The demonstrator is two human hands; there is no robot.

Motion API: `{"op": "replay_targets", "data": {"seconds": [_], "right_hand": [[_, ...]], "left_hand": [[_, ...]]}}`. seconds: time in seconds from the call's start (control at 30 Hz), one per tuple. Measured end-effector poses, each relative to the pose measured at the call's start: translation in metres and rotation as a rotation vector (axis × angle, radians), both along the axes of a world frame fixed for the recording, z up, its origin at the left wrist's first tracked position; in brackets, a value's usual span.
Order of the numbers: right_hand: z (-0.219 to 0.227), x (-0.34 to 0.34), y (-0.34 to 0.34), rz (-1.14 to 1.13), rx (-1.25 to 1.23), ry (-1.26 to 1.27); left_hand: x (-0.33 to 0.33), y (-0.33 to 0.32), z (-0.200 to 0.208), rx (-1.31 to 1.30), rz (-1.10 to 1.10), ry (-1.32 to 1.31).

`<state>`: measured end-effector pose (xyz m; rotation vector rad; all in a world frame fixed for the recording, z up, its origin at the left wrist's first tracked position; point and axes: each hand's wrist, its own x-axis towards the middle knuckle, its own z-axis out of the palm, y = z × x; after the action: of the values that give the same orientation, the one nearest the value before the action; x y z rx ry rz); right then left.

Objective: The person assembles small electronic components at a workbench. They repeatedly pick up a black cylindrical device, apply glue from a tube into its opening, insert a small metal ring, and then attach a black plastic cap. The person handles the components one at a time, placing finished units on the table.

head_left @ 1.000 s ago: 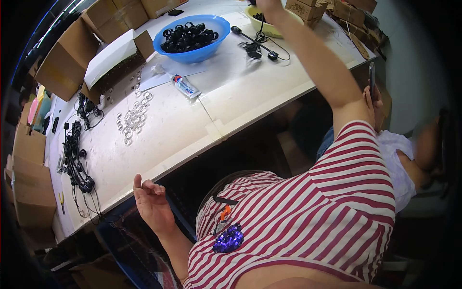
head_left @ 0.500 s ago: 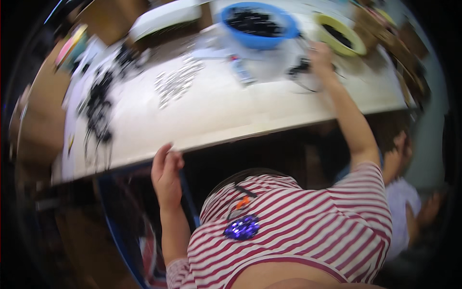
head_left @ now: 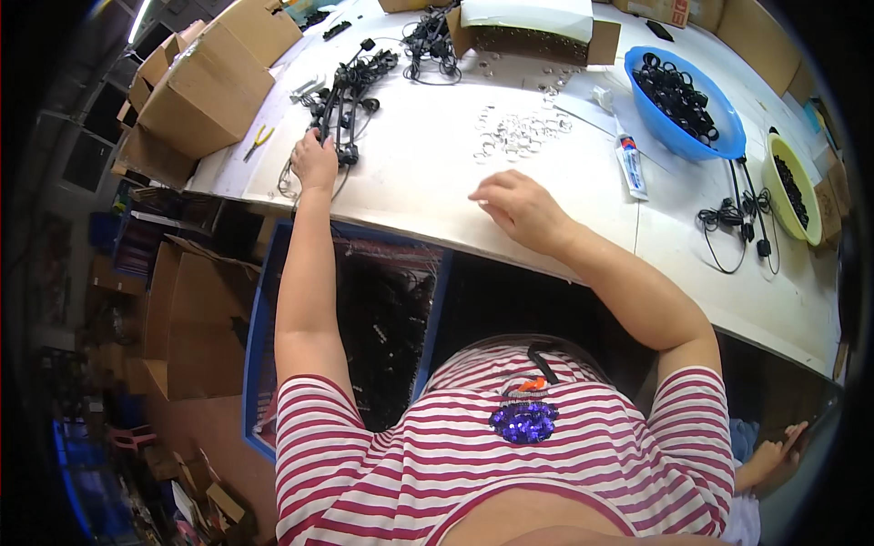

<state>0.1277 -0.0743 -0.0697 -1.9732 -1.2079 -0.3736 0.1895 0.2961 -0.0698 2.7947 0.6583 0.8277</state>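
Note:
My left hand [head_left: 314, 164] reaches to the table's left part, its fingers closed on the near end of a pile of black corded devices [head_left: 346, 100]. The exact piece in its grip is partly hidden by the fingers. Thin cords hang down beside the hand. Over the table's front part is my right hand [head_left: 523, 209], empty, its fingers loosely bent and apart. Just beyond it lie many small silvery rings [head_left: 523, 132], spread out. A white and blue tube [head_left: 631, 168] with a red band lies to their right. Farther right rests a small group of black corded devices [head_left: 746, 214].
A blue basin [head_left: 642, 109] of black rings and a yellow bowl [head_left: 778, 196] of small black pieces stand at right. Cardboard boxes [head_left: 205, 91] and yellow-handled pliers [head_left: 259, 141] are at left. Below the edge is a blue crate [head_left: 258, 355]. Another person's hand [head_left: 778, 455] shows lower right.
The view has turned left. My left hand has gone from before the table edge to the left pile of corded devices. My right hand has left the right-hand devices and come toward the middle.

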Motion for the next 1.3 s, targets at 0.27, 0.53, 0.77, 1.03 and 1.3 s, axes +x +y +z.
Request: {"op": "replay_targets", "data": {"seconds": [0.27,0.53,0.77,1.03,1.3], "right_hand": [[-0.011,0.021,-0.025,-0.096,-0.032,0.163],[-0.020,0.029,-0.027,-0.029,-0.025,0.273],[-0.031,0.036,-0.028,-0.044,0.011,0.365],[-0.055,0.063,-0.003,-0.058,0.134,0.223],[0.016,0.040,-0.030,0.272,0.597,0.887]], "left_hand": [[0.053,0.049,-0.030,-0.237,0.072,0.022],[0.042,0.005,-0.004,-0.468,-0.260,-0.446],[0.049,0.032,0.009,-0.148,-0.347,-0.763],[-0.003,-0.042,0.077,0.064,-0.544,-0.652],[-0.148,-0.173,0.106,-0.010,-0.987,-0.447]]}}
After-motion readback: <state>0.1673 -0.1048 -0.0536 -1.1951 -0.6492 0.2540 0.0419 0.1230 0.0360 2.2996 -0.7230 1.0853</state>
